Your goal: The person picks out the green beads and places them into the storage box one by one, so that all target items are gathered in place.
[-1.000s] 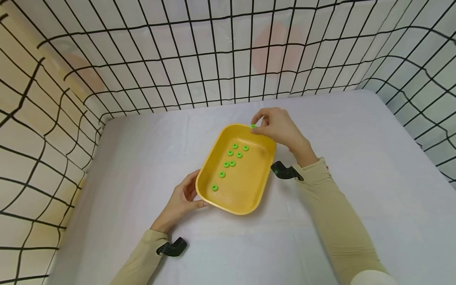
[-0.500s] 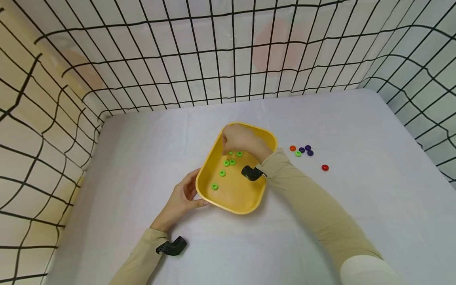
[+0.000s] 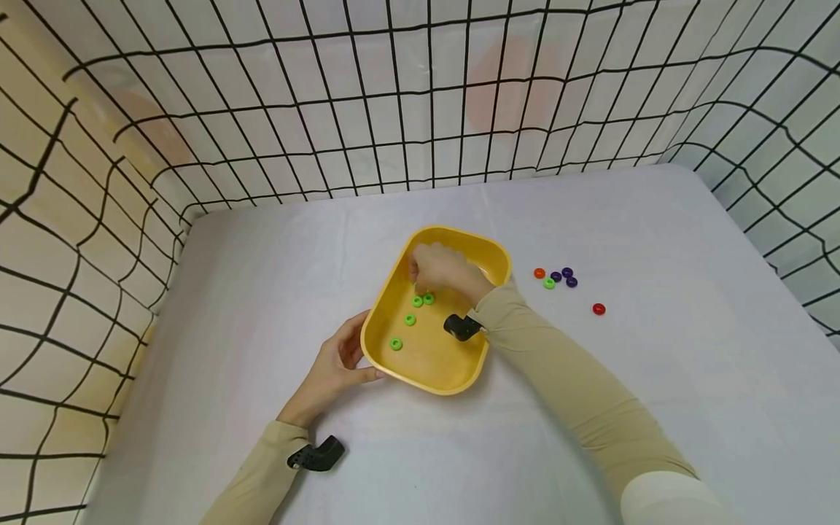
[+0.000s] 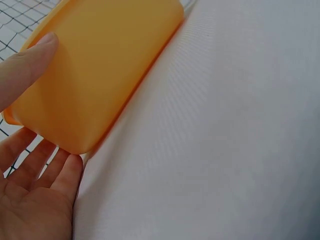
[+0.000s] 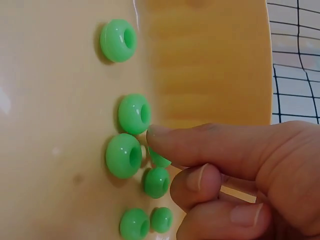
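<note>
A yellow tray (image 3: pixel 433 379) sits mid-table. My left hand (image 3: pixel 337 364) holds its near left corner; in the left wrist view the thumb (image 4: pixel 30 62) lies along the tray's outer wall and the fingers (image 4: pixel 47 165) reach to its lower edge. Inside the tray is my right hand (image 3: pixel 442 270). The right wrist view shows one finger (image 5: pixel 200 145) stretched out, its tip over a partly covered green bead (image 5: pixel 160 159), while other fingers curl below. Several green beads lie around it, including one bead (image 5: pixel 118 40) apart from the cluster and a bead (image 3: pixel 397 343) near the left hand.
Right of the tray lie an orange bead (image 3: pixel 539 273), a green bead (image 3: pixel 549 283), several purple beads (image 3: pixel 567 273) and a red bead (image 3: pixel 599 309). A black wire grid (image 3: pixel 429 95) stands along the back and both sides of the white-covered table (image 3: pixel 262 270).
My right hand has moved left from the tray's far right rim, where it pinched a green bead, into the tray, then slightly nearer. Beads at right have come into sight. The left hand stays put.
</note>
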Demonstrator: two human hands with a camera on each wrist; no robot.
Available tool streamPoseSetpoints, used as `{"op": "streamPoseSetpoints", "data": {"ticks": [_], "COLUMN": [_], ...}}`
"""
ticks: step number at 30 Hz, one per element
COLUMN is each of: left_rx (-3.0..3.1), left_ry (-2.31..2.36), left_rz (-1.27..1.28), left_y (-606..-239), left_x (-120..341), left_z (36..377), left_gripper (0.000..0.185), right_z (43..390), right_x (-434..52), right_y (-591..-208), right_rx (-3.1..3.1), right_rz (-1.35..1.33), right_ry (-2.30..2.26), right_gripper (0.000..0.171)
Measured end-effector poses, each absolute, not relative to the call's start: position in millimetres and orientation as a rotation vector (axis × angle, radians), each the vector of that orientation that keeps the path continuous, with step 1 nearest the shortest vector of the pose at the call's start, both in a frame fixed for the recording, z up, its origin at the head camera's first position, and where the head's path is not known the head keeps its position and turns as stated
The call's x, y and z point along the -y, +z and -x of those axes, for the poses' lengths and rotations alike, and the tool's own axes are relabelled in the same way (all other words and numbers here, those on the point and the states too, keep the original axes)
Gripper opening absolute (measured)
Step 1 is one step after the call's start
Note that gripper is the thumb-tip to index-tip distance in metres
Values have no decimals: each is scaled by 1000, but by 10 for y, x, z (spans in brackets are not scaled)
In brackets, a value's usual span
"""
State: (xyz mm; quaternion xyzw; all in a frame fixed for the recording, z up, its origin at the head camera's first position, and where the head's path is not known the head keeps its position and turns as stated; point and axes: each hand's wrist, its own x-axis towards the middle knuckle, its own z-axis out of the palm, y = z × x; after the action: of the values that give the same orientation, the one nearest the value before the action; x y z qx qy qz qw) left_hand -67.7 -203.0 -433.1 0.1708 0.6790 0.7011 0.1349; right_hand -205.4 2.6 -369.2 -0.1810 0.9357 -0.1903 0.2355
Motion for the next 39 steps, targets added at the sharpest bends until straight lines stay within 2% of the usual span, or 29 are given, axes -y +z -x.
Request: {"op": "streamPoseSetpoints", "data": {"ticks": [13,23,39], "left_rx": [-1973,-1986,-1996], "left_ry": [2021,2021,2029], "left_rz": [-486,-500,-515], "left_y": [-4332,-4344,-4343], "left_x": [2026,2019,2011], "left_z": [673,677,666], "left_gripper": [86,85,85], "right_z": [2023,2035,1911], "right_x": [-26,-87,-710], "right_y": [-3691,-3528,-3242], "right_rx": [-2570,-2604,-2663], "right_rz": [489,568,604], "right_ry": [-534,-641,-952], "right_gripper": [18,10,11]}}
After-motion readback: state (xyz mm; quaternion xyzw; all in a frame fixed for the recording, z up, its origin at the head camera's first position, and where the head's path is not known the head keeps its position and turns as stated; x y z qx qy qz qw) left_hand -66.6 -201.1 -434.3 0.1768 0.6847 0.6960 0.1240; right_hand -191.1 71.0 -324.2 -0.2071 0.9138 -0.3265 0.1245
